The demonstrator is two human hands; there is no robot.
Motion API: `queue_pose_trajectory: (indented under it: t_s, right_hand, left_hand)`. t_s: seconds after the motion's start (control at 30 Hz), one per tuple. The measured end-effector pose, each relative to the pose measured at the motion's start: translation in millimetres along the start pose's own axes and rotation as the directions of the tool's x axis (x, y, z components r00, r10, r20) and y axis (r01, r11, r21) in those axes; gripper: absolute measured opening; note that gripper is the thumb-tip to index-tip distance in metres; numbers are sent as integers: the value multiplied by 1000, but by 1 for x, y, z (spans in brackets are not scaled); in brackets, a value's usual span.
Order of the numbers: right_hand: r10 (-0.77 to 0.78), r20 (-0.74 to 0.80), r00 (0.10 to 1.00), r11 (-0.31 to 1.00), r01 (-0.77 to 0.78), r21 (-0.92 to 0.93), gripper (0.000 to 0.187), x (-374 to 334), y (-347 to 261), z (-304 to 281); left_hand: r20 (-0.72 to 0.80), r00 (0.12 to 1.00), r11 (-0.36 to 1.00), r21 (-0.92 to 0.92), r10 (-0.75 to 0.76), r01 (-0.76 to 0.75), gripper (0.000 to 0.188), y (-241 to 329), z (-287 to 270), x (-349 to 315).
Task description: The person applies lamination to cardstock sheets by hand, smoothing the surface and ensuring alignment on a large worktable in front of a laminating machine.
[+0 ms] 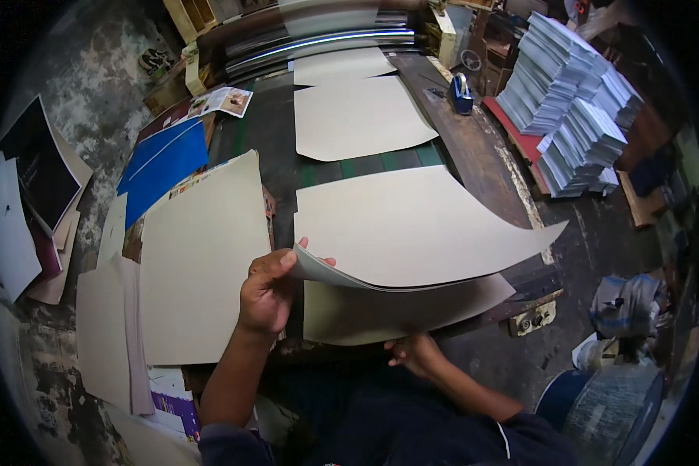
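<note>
My left hand (269,289) pinches the left edge of a large beige card sheet (412,225) and lifts it, so the sheet curls up off the one beneath. My right hand (416,353) grips the near edge of the lower beige sheet (380,314), which lies flat on the dark machine table (474,155). A stack of similar beige sheets (198,256) lies just left of my left hand. Two more beige sheets (357,116) lie farther along the table toward the metal rollers (318,43).
Blue sheets (163,167) and printed cards lie at the left, more beige sheets (105,334) on the floor. Tall stacks of printed paper (575,101) stand at the right. A blue tape dispenser (462,93) sits on the table's right side. A blue drum (606,404) is at lower right.
</note>
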State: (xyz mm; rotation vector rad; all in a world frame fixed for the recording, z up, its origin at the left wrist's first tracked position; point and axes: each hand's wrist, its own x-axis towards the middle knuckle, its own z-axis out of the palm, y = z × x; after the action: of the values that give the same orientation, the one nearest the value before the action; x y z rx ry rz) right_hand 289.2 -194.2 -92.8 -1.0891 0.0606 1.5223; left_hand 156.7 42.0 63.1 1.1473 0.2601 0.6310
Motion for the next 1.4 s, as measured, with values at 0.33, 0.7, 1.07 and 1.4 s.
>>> queue_pose_trajectory:
  t_s: [0.33,0.7,1.07,1.4]
  right_hand:
    - [-9,-119,993,985,29,171,33,94,-53,1]
    - [-347,85,934,938,348,3,35,174,-54,-13]
    - [-203,263,943,979,197,50,62,81,-90,-5]
    - [-172,392,904,983,186,3,54,78,-98,-47]
  left_hand:
    - [-41,999,994,-113,-12,7,34,-5,-18,49]
    - [-109,994,999,-28,-27,24,35,-10,-29,70]
    - [-166,976,990,-29,-144,141,38,-32,-40,86]
    - [-74,996,992,112,-56,64,38,-34,-43,93]
